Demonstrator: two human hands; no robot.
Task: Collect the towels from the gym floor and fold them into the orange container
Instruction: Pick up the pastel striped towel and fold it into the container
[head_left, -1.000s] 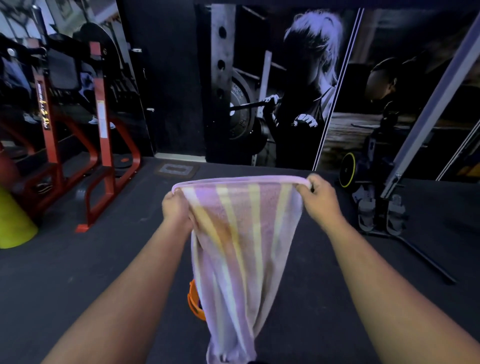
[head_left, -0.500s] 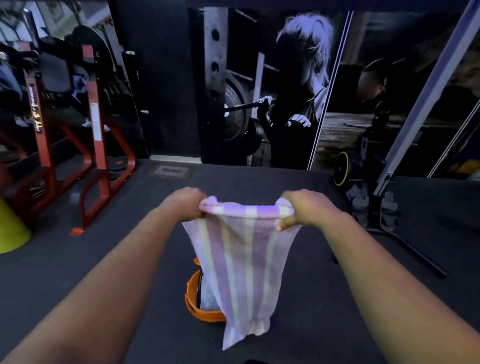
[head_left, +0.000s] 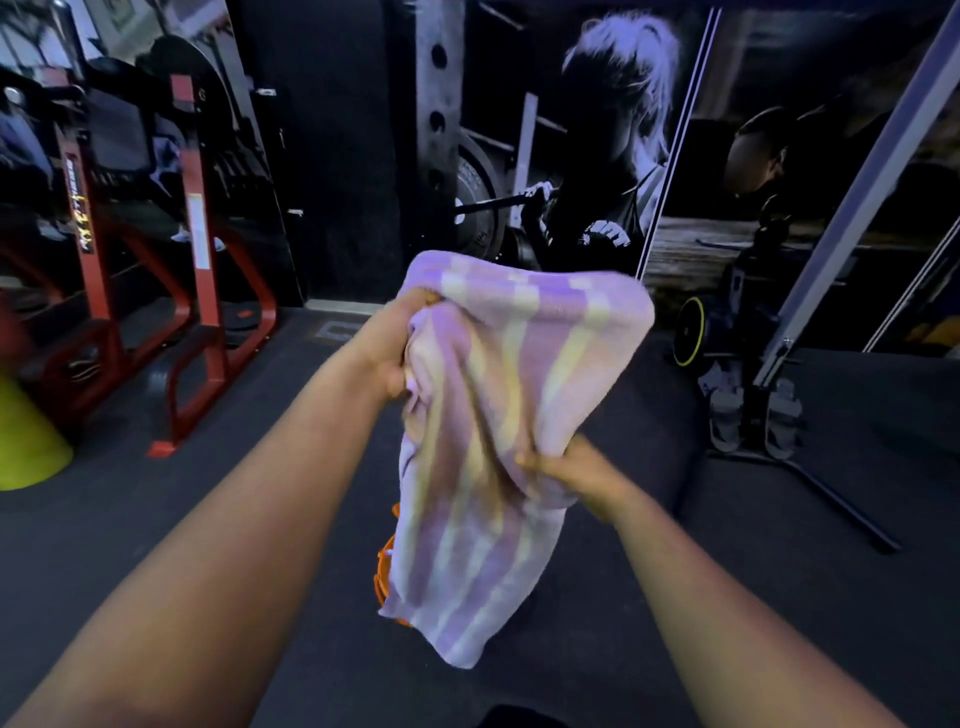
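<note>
The left hand (head_left: 392, 353) has its grip clamped on the towel's (head_left: 498, 415) upper left edge, bunching the cloth. The right hand (head_left: 576, 475) is lower, its grip closed on the right side. The striped towel hangs folded over between them, above the floor (head_left: 156, 519). Beneath its lower end, a sliver of the orange container (head_left: 383, 566) shows. A red rack (head_left: 202, 291) stands far left.
</note>
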